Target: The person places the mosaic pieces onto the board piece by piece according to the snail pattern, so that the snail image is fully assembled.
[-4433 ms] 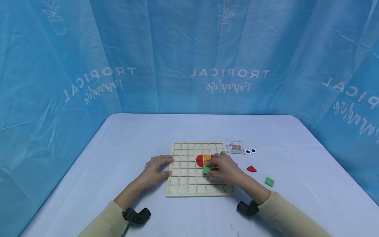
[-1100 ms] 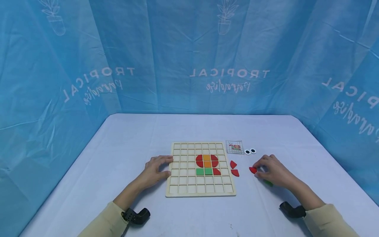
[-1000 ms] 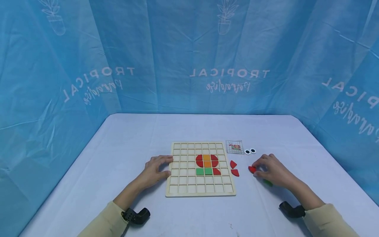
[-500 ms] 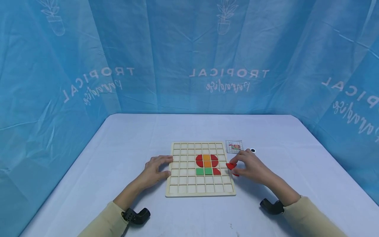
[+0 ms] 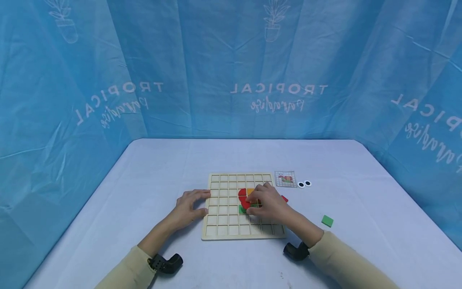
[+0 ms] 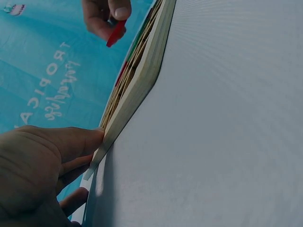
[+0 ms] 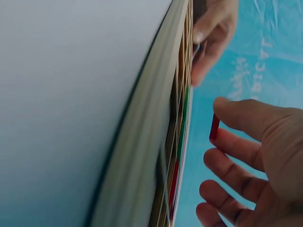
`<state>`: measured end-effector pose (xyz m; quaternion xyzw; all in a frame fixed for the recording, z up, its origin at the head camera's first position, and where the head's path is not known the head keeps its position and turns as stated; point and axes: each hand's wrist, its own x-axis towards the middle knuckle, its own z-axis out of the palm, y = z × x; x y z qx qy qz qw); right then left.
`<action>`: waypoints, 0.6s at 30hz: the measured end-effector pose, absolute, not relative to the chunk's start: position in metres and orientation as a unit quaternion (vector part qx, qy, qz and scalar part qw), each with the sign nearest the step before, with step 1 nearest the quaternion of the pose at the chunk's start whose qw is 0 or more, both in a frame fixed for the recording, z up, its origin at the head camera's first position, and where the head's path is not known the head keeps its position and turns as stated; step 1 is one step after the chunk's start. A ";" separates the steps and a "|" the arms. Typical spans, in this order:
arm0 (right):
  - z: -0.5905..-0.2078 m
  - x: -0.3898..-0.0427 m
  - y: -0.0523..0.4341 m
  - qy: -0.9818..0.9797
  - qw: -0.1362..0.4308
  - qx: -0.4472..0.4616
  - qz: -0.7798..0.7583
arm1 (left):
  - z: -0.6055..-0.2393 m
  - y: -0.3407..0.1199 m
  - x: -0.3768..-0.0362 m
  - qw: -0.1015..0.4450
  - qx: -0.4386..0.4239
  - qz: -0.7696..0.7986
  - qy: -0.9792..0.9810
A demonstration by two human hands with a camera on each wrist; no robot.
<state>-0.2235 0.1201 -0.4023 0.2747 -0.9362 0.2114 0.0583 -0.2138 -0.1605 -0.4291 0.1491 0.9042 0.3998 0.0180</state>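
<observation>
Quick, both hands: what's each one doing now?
Left hand: open, fingers resting on the wooden grid board edge.
Right hand: pinching a red piece.

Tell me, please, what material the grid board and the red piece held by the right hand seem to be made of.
The grid board looks like pale, unvarnished wood: light tan, matt, with thin slats forming square cells, and a thick plain edge in the wrist views. The red piece, pinched by the right hand, is thin, flat, evenly red and slightly smooth; painted wood or plastic, I cannot tell which.
</observation>
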 end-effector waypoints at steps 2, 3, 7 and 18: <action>-0.403 -0.224 0.112 -0.935 0.052 0.281 0.211 | -0.429 -0.160 -0.214 0.018 0.149 0.401 0.904; -0.404 -0.225 0.109 -0.935 0.050 0.282 0.209 | -0.429 -0.160 -0.214 0.018 0.149 0.401 0.904; -0.405 -0.225 0.096 -0.937 0.036 0.279 0.206 | -0.430 -0.161 -0.215 0.018 0.149 0.398 0.905; -0.411 -0.227 0.083 -0.947 0.036 0.274 0.166 | -0.429 -0.160 -0.214 0.018 0.149 0.395 0.906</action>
